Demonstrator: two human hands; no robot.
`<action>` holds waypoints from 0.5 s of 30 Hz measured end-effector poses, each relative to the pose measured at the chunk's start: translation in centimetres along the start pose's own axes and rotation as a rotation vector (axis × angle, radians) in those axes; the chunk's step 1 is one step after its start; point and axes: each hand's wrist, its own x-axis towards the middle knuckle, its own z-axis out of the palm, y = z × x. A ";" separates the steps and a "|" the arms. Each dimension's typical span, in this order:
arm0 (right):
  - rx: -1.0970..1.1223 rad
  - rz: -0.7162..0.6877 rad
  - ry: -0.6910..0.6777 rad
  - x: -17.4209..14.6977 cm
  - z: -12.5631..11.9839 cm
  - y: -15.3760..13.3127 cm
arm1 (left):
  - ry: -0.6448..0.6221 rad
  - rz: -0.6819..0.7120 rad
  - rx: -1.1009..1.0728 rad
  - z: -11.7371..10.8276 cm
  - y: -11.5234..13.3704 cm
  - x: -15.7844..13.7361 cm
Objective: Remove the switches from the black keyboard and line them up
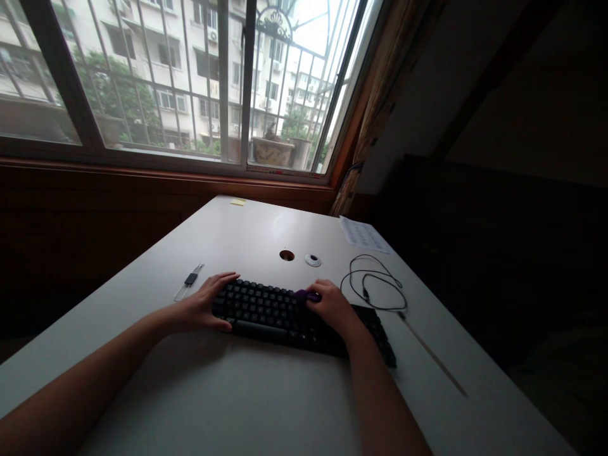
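Note:
A black keyboard (263, 307) lies on the white table in front of me. My left hand (211, 304) grips its left end, thumb along the front edge and fingers over the back edge. In my right hand (330, 303) is a purple cloth (308, 296), pressed against the keys right of the middle. The hand and forearm cover part of the keyboard's right section. Just left of my left hand lies a wire keycap puller (190, 278) with a black handle.
Right of the keyboard lie a coiled black cable (380, 278) and a thin stick (434, 356). Behind are a round table hole (287, 255), its white cover (313, 260), a printed sheet (365, 234) and a yellow note (238, 202). A barred window stands beyond the table (247, 405).

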 end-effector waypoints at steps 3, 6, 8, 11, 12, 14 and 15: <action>-0.035 0.039 0.071 -0.1 -0.7 0.3 | -0.003 -0.007 0.001 -0.1 0.3 0.0; 0.013 0.056 0.058 -0.1 -1.2 0.6 | -0.009 -0.012 0.002 -0.1 0.2 0.1; 0.056 0.044 -0.004 -0.1 -1.0 0.6 | -0.013 -0.019 0.005 -0.1 0.1 0.1; 0.057 0.045 -0.057 -0.2 -0.7 0.7 | -0.013 -0.021 0.006 0.0 -0.2 0.0; 0.039 0.052 -0.047 -0.2 -0.8 0.8 | -0.013 -0.018 0.005 0.1 -0.3 0.0; 0.001 0.065 -0.008 -0.3 -1.1 0.9 | -0.009 -0.011 0.004 0.1 -0.4 0.0; -0.008 0.069 0.007 -0.3 -1.3 0.9 | -0.007 -0.007 0.004 0.1 -0.5 0.0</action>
